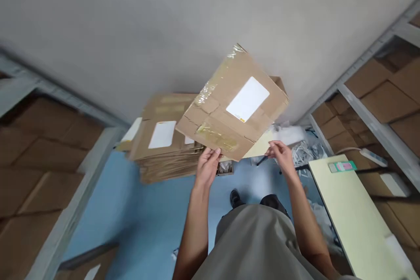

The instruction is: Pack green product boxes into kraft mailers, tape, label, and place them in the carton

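My left hand (208, 164) grips the lower edge of a flattened cardboard box (218, 107), thumb on its near face. The box is tilted and bears a white label (247, 99) and strips of shiny clear tape. To the right of its lower corner, my right hand (278, 154) is apart from the cardboard, its fingers loosely bent with nothing visible in them. Left of the held box lies a stack of flattened cardboard boxes (167, 164), the top one with a white label. The held box partly hides this stack.
Shelves with cardboard boxes stand on the left (42, 148) and right (387, 83). A pale table (354, 210) at the right carries a green and pink packet (342, 166). White cables (303, 154) lie in a heap beyond it. A grey wall (164, 22) rises ahead.
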A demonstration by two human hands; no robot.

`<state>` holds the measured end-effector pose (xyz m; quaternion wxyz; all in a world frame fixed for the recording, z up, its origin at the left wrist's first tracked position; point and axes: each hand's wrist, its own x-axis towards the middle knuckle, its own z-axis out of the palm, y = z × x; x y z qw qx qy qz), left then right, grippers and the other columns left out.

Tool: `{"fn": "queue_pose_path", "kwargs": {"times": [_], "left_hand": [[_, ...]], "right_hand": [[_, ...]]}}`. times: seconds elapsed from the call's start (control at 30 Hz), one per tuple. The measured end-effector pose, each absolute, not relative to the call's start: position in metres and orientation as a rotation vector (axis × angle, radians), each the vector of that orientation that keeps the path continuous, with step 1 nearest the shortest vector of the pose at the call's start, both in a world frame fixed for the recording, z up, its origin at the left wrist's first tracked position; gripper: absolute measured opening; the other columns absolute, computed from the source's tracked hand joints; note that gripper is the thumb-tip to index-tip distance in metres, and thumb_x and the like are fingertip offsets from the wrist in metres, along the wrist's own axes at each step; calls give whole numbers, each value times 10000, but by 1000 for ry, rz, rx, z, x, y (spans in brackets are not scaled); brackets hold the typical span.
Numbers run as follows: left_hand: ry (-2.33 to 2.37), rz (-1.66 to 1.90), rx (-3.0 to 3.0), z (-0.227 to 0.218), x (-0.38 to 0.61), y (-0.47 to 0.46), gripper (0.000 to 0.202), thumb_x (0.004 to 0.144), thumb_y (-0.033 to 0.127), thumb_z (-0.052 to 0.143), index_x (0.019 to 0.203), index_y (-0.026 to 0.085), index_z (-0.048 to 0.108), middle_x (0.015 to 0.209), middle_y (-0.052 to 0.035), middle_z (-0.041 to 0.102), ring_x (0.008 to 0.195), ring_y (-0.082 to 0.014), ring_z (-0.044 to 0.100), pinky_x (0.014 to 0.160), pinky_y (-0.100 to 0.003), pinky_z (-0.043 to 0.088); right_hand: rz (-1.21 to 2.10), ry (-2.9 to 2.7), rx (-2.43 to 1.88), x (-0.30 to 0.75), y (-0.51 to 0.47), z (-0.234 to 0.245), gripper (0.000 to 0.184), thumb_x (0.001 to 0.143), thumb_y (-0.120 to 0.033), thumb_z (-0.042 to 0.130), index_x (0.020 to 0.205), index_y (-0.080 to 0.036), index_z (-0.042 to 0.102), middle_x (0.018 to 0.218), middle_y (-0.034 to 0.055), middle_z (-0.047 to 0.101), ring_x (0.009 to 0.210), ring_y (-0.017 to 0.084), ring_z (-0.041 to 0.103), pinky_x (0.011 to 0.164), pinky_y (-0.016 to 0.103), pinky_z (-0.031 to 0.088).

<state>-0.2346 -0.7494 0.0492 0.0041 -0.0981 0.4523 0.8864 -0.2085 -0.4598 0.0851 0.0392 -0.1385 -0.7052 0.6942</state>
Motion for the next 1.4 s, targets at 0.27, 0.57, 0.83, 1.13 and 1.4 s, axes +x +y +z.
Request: {"fn": "queue_pose_path", "kwargs": {"times": [0.27,0.57,0.83,1.13,1.4], "left_hand": [[1391,2182,-53,48,-273,-571,416,647,290,1067,975,179,838,1005,-74,796,623,-70,479,429,-180,258],[1486,1699,345,16,-246,-333,537,575,463,1106,955,174,861,950,-83,797,691,-135,603,467,-198,429],[1367,1388,464,-31,-192,-143,518,542,362,1129,927,183,832,963,-92,825,898,-224,747,773,-297,655],[1616,1007,796,-96,-125,-26,181,836,310,874,960,218,779,1035,-97,830,991,-256,758,874,-349,638],[1892,490,1099,-130,-107,-11,300,955,252,773,1241,161,774,1342,-233,826,1244,-367,792,1115,-440,554]], "right_hand": [[1365,-1694,-994,-71,-270,84,571,872,-754,781,1068,-219,739,880,60,787,740,237,811,635,335,642],[1172,-1509,-1203,46,-100,57,621,863,-679,803,1256,-201,750,1202,154,823,874,258,828,655,350,671],[1164,-1477,-1417,175,24,-27,769,778,-601,802,1410,-175,699,1387,205,797,813,213,747,745,403,682],[1019,-1353,-1823,248,-9,-105,410,819,-628,680,967,-247,646,1097,204,838,987,338,802,957,543,671],[1031,-1231,-1939,229,-41,-129,314,875,-531,649,1027,-256,634,1181,244,845,1087,344,824,952,489,692]]}}
